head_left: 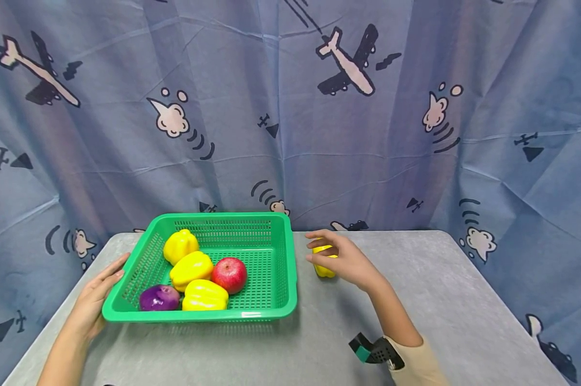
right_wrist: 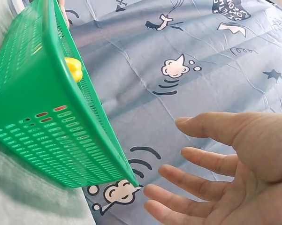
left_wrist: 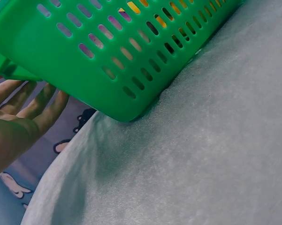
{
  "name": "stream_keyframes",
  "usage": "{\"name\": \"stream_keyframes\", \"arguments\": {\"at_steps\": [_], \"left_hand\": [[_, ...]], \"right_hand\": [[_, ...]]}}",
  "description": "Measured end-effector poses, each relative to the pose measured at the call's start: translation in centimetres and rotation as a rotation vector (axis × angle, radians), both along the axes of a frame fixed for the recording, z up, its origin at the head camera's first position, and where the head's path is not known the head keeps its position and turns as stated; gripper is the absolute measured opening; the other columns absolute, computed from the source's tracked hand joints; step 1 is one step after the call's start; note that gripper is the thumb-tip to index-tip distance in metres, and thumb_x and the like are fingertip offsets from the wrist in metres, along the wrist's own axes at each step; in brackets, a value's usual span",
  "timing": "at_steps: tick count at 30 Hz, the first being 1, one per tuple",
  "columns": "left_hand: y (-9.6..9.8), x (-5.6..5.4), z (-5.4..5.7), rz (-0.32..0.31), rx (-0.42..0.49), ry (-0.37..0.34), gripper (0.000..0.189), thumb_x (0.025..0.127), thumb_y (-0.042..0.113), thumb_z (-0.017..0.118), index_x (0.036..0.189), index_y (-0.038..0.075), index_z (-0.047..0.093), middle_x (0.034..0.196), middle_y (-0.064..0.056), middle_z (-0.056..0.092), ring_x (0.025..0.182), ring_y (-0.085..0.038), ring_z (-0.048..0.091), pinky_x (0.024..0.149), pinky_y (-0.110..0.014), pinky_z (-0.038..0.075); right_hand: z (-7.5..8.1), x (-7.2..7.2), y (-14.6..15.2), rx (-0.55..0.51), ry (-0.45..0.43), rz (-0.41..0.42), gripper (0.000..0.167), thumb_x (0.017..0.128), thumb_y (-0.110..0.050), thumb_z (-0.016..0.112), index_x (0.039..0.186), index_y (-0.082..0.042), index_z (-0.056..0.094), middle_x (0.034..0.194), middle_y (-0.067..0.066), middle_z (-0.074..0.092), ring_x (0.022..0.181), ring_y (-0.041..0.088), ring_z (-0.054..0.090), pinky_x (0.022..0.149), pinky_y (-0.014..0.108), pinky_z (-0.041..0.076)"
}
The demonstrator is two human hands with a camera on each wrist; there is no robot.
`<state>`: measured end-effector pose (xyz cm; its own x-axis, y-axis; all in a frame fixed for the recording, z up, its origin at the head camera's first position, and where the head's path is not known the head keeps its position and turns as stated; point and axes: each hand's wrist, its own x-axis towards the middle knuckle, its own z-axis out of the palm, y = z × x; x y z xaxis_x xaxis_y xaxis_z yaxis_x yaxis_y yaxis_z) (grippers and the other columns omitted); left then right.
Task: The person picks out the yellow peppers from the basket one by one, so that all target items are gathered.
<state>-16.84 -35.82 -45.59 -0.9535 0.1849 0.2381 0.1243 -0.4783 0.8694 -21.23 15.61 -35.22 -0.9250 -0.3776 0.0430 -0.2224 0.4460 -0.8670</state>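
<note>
A green plastic basket (head_left: 294,268) stands on the grey table, left of centre. In it lie three yellow bell peppers (head_left: 191,269), a red apple-like fruit (head_left: 229,275) and a glossy purple round vegetable (head_left: 159,298). My left hand (head_left: 93,300) is at the basket's left side, its fingers (left_wrist: 51,110) extended against the outside just under the rim. Right of the basket, another yellow bell pepper (head_left: 325,271) is on the table, partly hidden by my right hand (head_left: 343,260). That hand is over it with thumb and fingers spread apart, and its palm side shows in the right wrist view.
Behind the table (head_left: 416,300) hangs a blue curtain (head_left: 232,107) printed with airplanes and clouds, close to the back edge. A black and teal device (head_left: 377,351) is worn on the right wrist, by a beige sleeve (head_left: 418,364).
</note>
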Motion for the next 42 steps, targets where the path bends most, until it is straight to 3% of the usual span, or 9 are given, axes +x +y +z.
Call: {"name": "stream_keyframes", "arguments": {"at_steps": [11,22,29,42], "left_hand": [[-0.1,-0.1,-0.1,-0.034,0.005,0.02,0.056,0.114,-0.001,0.026,0.144,0.021,0.066,0.132,0.003,0.072,0.105,-0.014,0.075,0.083,-0.028,0.065],[-0.1,0.0,0.1,-0.008,-0.014,0.005,0.054,0.114,0.0,0.028,0.143,0.023,0.067,0.131,0.004,0.073,0.104,-0.014,0.075,0.082,-0.027,0.065],[0.0,0.0,0.0,-0.023,0.004,0.012,0.054,0.114,-0.001,0.027,0.144,0.022,0.067,0.131,0.003,0.073,0.104,-0.014,0.075,0.083,-0.027,0.065],[0.0,0.1,0.0,-0.01,-0.009,0.01,0.054,0.114,-0.001,0.028,0.143,0.023,0.068,0.13,0.003,0.073,0.102,-0.014,0.076,0.082,-0.027,0.065]], "right_hand": [[1.1,-0.5,-1.1,-0.001,0.086,0.084,0.044,0.1,-0.015,0.072,0.141,0.001,0.062,0.136,0.021,0.066,0.125,0.039,0.064,0.108,0.054,0.054],[2.0,-1.2,-2.9,0.019,0.083,0.161,0.047,0.099,-0.014,0.073,0.143,-0.001,0.061,0.137,0.022,0.066,0.122,0.038,0.066,0.103,0.049,0.058],[2.5,-1.5,-4.2,0.018,0.102,0.214,0.047,0.1,-0.014,0.073,0.143,-0.001,0.06,0.136,0.021,0.065,0.121,0.04,0.066,0.104,0.05,0.058],[2.7,-2.0,-6.3,0.028,0.112,0.261,0.045,0.098,-0.011,0.074,0.141,-0.002,0.062,0.139,0.017,0.066,0.119,0.032,0.068,0.103,0.042,0.059]]}}
